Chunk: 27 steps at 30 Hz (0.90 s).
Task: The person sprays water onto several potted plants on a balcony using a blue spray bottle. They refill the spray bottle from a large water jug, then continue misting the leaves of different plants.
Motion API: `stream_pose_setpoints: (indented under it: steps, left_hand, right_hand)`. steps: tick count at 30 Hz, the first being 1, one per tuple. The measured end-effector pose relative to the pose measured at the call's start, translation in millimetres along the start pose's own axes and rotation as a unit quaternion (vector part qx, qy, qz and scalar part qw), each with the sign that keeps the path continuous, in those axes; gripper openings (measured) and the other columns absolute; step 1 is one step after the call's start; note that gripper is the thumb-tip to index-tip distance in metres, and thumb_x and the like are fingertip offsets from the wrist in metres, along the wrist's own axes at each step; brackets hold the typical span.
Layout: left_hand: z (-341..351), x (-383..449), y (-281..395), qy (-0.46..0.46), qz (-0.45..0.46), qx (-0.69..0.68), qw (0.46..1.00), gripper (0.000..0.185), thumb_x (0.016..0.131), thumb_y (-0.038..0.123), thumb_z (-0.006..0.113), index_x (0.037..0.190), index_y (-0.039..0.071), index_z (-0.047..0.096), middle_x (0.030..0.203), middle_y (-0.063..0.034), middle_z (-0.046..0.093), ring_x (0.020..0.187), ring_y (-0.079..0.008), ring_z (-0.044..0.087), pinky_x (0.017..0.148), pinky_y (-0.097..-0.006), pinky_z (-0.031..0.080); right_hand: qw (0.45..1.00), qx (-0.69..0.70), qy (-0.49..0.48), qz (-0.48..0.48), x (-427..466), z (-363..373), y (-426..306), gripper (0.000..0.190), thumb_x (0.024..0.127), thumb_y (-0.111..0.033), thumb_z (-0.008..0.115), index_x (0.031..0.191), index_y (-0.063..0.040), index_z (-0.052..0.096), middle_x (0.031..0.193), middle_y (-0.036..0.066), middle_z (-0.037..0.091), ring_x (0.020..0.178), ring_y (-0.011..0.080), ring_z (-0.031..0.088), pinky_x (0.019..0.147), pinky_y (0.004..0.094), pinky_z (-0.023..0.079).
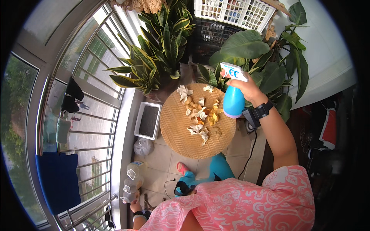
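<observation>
Above the right side of a round wooden tabletop (173, 132), my right hand (248, 86) grips the neck of a blue spray bottle (233, 99) with a white trigger head. Pale curled pieces that look like dried peel (199, 130), some yellow peel pieces (213, 117) and small brown lumps (189, 104) lie scattered on the tabletop. Low at the left, my left hand (135, 205) is beside the nearest of several large clear plastic jugs (136, 170). Whether its fingers hold that jug's neck is too small to make out.
Snake plants (162, 49) and a broad-leaved potted plant (245, 46) crowd the far side. Behind them stand stacked plastic crates (234, 14). A white rectangular planter (137, 122) and a tied plastic bag (143, 146) sit by the railed window (95, 112). A black cable (250, 157) hangs at my right.
</observation>
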State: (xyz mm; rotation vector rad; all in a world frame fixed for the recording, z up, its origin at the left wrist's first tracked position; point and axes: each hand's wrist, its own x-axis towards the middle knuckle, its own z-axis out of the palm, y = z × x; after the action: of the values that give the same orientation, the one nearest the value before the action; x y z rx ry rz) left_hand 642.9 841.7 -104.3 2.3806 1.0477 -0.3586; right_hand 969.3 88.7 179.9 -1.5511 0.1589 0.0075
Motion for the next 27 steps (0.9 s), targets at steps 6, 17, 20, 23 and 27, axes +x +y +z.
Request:
stream_pose_setpoints:
  steps: [6,17,20,23,27]
  left_hand:
    - [62.1,-147.7,38.7,-0.005,-0.163,-0.229,0.96,0.021,0.078,0.01,0.057,0.093,0.003,0.068,0.069,-0.0064,0.064,0.055,-0.0159,0.057,0.052,-0.0296,0.048]
    - [146.0,-393.8,141.3,0.016,-0.309,-0.277,0.91,0.019,0.083,0.011,0.058,0.102,0.009,0.063,0.081,-0.0038,0.061,0.065,-0.0155,0.057,0.045,-0.0298,0.049]
    - [158.9,-416.3,138.4,0.018,-0.306,-0.287,0.907,0.02,0.084,0.011,0.058,0.103,0.007,0.063,0.08,-0.0044,0.06,0.064,-0.0167,0.058,0.045,-0.0302,0.048]
    - [175.5,-422.4,136.4,0.009,-0.336,-0.311,0.889,0.02,0.084,0.011,0.057,0.102,0.007,0.063,0.078,-0.0038,0.06,0.061,-0.0156,0.057,0.047,-0.0296,0.049]
    - [207.1,-426.1,149.7,-0.009,-0.377,-0.344,0.86,0.02,0.084,0.01,0.058,0.103,0.008,0.064,0.08,-0.002,0.061,0.063,-0.0134,0.057,0.052,-0.0295,0.05]
  right_hand:
    - [0.991,-0.056,-0.115,0.027,73.0,-57.8,23.9,0.053,0.075,0.0,0.057,0.128,0.0,0.052,0.116,0.005,0.062,0.109,0.014,0.055,0.092,0.0267,0.042]
    - [0.964,-0.18,-0.19,-0.048,188.8,-52.7,96.1,0.027,0.073,-0.01,0.063,0.098,-0.003,0.061,0.084,0.005,0.062,0.077,0.0144,0.057,0.071,0.0297,0.046]
    - [0.975,-0.131,-0.176,-0.039,200.1,-41.4,97.2,0.027,0.071,-0.011,0.064,0.097,-0.003,0.06,0.083,0.005,0.061,0.076,0.0148,0.056,0.069,0.0297,0.045]
    - [0.975,-0.103,-0.192,-0.043,198.5,-34.5,95.4,0.032,0.071,-0.007,0.063,0.103,-0.003,0.06,0.089,0.003,0.062,0.082,0.0125,0.056,0.074,0.0269,0.046]
    - [0.974,-0.097,-0.202,-0.039,198.8,-26.6,96.1,0.026,0.072,-0.006,0.062,0.098,-0.003,0.061,0.086,0.001,0.06,0.08,0.0102,0.055,0.073,0.0252,0.045]
